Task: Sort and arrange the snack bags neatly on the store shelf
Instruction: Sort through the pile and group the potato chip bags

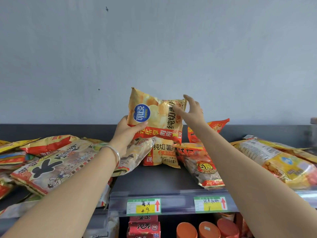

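Your L hand (127,133) gripped the yellow chip bag (157,117) at its btm-left corner, thumb curled onto the front just under the blue round logo, other fingers hidden behind the pack. The bag was up off the dark shelf (157,179), turned sideways (print ran vertical), its lower edge just above a second bag (164,155) w/ the same print standing at the back of the shelf. Your R hand (193,111) was at the bag's right edge, fingers mostly straight and pointing up, thumb across the front; couldn't tell whether it actually pinched the edge or only touched it. A silver bracelet (114,152) sat on your L wrist. Left of the gap, a big pale cartoon bag (56,165) lay tilted on a loose heap of others, overhanging the shelf front. Right of the gap lay a bag w/ a round red badge (204,169), and further right a yellow bag (281,162) lay flat. Two price tags (143,206) hung on the shelf rail, orange lids (208,229) showed on the shelf below.
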